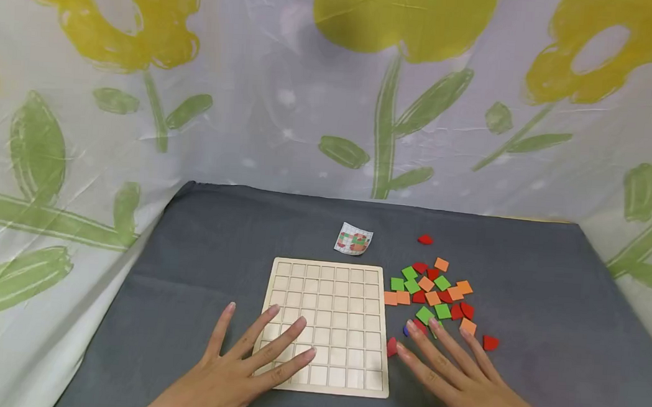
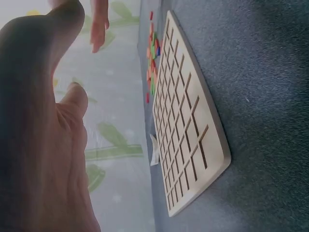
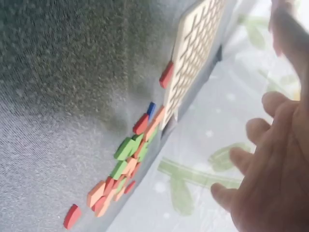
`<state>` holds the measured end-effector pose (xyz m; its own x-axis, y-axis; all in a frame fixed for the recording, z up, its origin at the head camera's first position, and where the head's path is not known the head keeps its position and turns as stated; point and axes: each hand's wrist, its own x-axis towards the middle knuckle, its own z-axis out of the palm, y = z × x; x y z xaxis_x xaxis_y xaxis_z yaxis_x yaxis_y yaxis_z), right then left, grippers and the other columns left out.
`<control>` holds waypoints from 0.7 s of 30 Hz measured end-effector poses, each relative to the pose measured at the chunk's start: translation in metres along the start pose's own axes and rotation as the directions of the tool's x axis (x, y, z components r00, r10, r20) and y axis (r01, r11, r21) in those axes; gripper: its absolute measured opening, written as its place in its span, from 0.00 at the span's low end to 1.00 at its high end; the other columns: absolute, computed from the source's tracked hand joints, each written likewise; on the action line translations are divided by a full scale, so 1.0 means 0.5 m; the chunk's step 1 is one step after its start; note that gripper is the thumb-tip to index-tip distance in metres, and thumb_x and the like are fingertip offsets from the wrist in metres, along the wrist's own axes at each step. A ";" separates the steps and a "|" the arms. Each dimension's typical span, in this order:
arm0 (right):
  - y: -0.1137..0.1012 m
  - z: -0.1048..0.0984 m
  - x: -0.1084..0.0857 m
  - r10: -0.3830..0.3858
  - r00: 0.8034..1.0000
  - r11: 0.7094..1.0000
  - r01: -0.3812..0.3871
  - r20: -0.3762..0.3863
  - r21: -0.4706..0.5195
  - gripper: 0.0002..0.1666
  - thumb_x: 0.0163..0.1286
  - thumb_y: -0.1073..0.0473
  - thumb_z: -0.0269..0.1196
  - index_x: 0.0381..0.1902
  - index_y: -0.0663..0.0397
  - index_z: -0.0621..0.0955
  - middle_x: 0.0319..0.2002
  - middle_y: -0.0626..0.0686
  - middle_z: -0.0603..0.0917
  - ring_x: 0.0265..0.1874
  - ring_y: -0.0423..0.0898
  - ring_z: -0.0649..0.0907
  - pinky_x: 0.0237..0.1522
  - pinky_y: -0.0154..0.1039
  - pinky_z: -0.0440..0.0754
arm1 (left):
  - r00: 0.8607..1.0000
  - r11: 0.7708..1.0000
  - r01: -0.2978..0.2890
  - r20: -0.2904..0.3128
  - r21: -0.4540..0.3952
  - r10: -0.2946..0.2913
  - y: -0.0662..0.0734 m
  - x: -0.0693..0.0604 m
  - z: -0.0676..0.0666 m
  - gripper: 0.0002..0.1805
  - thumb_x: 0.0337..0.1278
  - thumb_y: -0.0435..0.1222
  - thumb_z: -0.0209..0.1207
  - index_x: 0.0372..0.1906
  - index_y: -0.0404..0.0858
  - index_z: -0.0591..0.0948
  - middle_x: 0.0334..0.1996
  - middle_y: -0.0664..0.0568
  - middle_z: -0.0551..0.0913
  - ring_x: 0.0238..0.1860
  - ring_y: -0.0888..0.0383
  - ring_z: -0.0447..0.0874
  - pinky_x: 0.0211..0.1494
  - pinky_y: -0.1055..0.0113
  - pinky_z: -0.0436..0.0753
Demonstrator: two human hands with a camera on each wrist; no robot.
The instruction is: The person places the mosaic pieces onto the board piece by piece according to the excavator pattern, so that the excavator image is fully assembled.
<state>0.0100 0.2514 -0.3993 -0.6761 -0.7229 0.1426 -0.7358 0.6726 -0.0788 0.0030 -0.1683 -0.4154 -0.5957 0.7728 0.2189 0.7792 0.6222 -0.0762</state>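
Note:
A pale wooden grid board [image 1: 324, 318] with rows of square recesses lies flat on the dark cloth. Over its lower left part my left hand [image 1: 243, 366] spreads its straight fingers, raised above the surface and holding nothing. My right hand [image 1: 463, 380] hovers beside the board's right side, fingers spread, near the loose pieces. Those pieces lie scattered: green squares [image 1: 425, 315], orange squares [image 1: 468, 326] and red pieces with one rounded edge [image 1: 490, 343]. A blue piece [image 3: 151, 110] lies among them, partly hidden by my right fingers in the head view.
Behind the board lies a small paper card [image 1: 353, 239] with a coloured grid pattern, its edges curling. One red piece [image 1: 425, 239] sits apart at the back. A white curtain with yellow flowers [image 1: 265, 100] hangs around the table [image 1: 201, 233].

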 end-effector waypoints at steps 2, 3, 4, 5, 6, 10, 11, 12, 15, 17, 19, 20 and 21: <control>0.004 -0.002 0.002 0.010 1.000 1.000 -0.010 -0.013 0.017 0.64 0.64 0.22 0.67 0.87 0.43 0.58 0.87 0.51 0.51 0.85 0.57 0.51 0.81 0.49 0.24 | 1.000 1.000 0.002 -0.007 -0.004 -0.002 -0.001 0.001 0.001 0.63 0.52 0.86 0.39 0.87 0.56 0.53 0.87 0.51 0.47 0.86 0.42 0.42 0.77 0.29 0.31; 0.006 -0.004 0.005 0.015 1.000 1.000 -0.014 -0.018 0.019 0.63 0.65 0.24 0.68 0.87 0.44 0.57 0.87 0.51 0.52 0.84 0.57 0.52 0.81 0.48 0.25 | 1.000 1.000 0.006 -0.008 -0.010 -0.006 -0.002 0.002 0.001 0.63 0.51 0.86 0.40 0.87 0.55 0.53 0.87 0.51 0.47 0.86 0.42 0.43 0.77 0.28 0.33; 0.009 -0.005 0.008 0.021 1.000 1.000 -0.021 -0.020 0.012 0.62 0.66 0.27 0.69 0.87 0.44 0.57 0.86 0.51 0.52 0.84 0.55 0.53 0.82 0.47 0.26 | 1.000 1.000 0.011 -0.005 -0.020 -0.011 -0.003 0.004 0.002 0.62 0.53 0.85 0.41 0.87 0.55 0.53 0.87 0.51 0.47 0.86 0.41 0.43 0.77 0.29 0.32; 0.011 -0.007 0.011 0.030 0.999 1.000 -0.030 -0.023 0.004 0.61 0.66 0.28 0.69 0.87 0.43 0.57 0.86 0.49 0.54 0.84 0.54 0.55 0.82 0.46 0.27 | 1.000 0.999 0.020 0.003 -0.042 -0.020 -0.005 0.006 0.003 0.61 0.54 0.84 0.43 0.87 0.55 0.52 0.87 0.52 0.47 0.86 0.41 0.43 0.78 0.30 0.31; 0.014 -0.008 0.014 0.037 0.999 0.999 -0.037 -0.027 -0.002 0.59 0.67 0.30 0.70 0.87 0.42 0.58 0.86 0.48 0.55 0.83 0.53 0.56 0.82 0.44 0.28 | 0.999 0.997 0.033 0.016 -0.074 -0.032 -0.007 0.008 0.004 0.61 0.56 0.83 0.46 0.88 0.55 0.52 0.88 0.52 0.46 0.86 0.41 0.42 0.78 0.32 0.28; 0.025 -0.009 0.027 0.051 0.996 0.997 -0.055 -0.072 -0.053 0.49 0.70 0.40 0.72 0.83 0.39 0.66 0.80 0.42 0.69 0.76 0.48 0.71 0.83 0.43 0.42 | 0.991 0.970 0.115 0.090 -0.216 -0.098 -0.021 0.012 0.009 0.56 0.62 0.73 0.56 0.88 0.56 0.49 0.88 0.54 0.43 0.86 0.38 0.38 0.79 0.44 0.18; 0.028 -0.008 0.031 0.050 0.995 0.997 -0.056 -0.089 -0.060 0.48 0.68 0.43 0.74 0.82 0.39 0.69 0.76 0.42 0.74 0.73 0.48 0.76 0.82 0.43 0.51 | 0.987 0.954 0.143 0.108 -0.263 -0.118 -0.026 0.011 0.011 0.57 0.62 0.71 0.59 0.88 0.56 0.49 0.88 0.55 0.43 0.86 0.37 0.37 0.79 0.45 0.18; 0.033 -0.006 0.037 0.050 0.993 0.996 -0.057 -0.105 -0.065 0.46 0.66 0.46 0.75 0.79 0.39 0.72 0.72 0.42 0.79 0.68 0.47 0.80 0.79 0.43 0.59 | 0.983 0.938 0.169 0.125 -0.303 -0.136 -0.032 0.012 0.012 0.57 0.62 0.70 0.60 0.88 0.55 0.49 0.88 0.55 0.42 0.86 0.37 0.36 0.80 0.44 0.20; 0.049 0.001 0.057 0.052 0.988 0.995 -0.063 -0.144 -0.073 0.42 0.58 0.53 0.81 0.71 0.41 0.81 0.55 0.41 0.89 0.54 0.43 0.87 0.64 0.46 0.79 | 0.968 0.897 0.238 0.169 -0.371 -0.187 -0.055 0.016 0.016 0.56 0.62 0.67 0.63 0.88 0.57 0.50 0.88 0.56 0.44 0.85 0.35 0.38 0.81 0.35 0.35; 0.061 0.008 0.072 0.057 0.986 0.995 -0.070 -0.154 -0.077 0.39 0.54 0.56 0.83 0.66 0.42 0.85 0.48 0.41 0.90 0.49 0.42 0.87 0.57 0.48 0.84 | 0.953 0.870 0.288 0.213 -0.399 -0.217 -0.073 0.022 0.019 0.56 0.61 0.65 0.66 0.87 0.57 0.51 0.87 0.55 0.45 0.85 0.34 0.39 0.79 0.30 0.44; 0.070 0.016 0.085 0.069 0.987 0.994 -0.081 -0.146 -0.078 0.35 0.55 0.56 0.83 0.62 0.42 0.87 0.45 0.40 0.89 0.48 0.42 0.87 0.54 0.49 0.85 | 0.932 0.852 0.339 0.270 -0.400 -0.244 -0.091 0.029 0.021 0.56 0.60 0.63 0.68 0.87 0.57 0.52 0.87 0.53 0.46 0.84 0.32 0.41 0.77 0.26 0.49; 0.073 0.021 0.090 0.073 0.988 0.993 -0.084 -0.136 -0.080 0.33 0.56 0.56 0.83 0.61 0.42 0.87 0.45 0.40 0.89 0.49 0.43 0.87 0.54 0.49 0.85 | 0.919 0.839 0.366 0.300 -0.402 -0.257 -0.100 0.033 0.022 0.57 0.59 0.62 0.69 0.87 0.56 0.52 0.87 0.52 0.47 0.84 0.31 0.42 0.76 0.24 0.50; 0.076 0.025 0.095 0.075 0.990 0.993 -0.085 -0.122 -0.079 0.32 0.57 0.55 0.82 0.61 0.42 0.87 0.46 0.40 0.88 0.49 0.43 0.86 0.54 0.50 0.85 | 0.904 0.824 0.395 0.332 -0.407 -0.269 -0.107 0.035 0.022 0.57 0.58 0.62 0.70 0.87 0.55 0.53 0.87 0.50 0.47 0.84 0.30 0.41 0.75 0.23 0.49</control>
<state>-0.0506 0.2407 -0.4080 -0.7196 -0.6456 0.2558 -0.6701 0.7422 -0.0121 -0.0511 -0.1867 -0.4184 -0.8128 0.5730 -0.1049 0.4861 0.7664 0.4200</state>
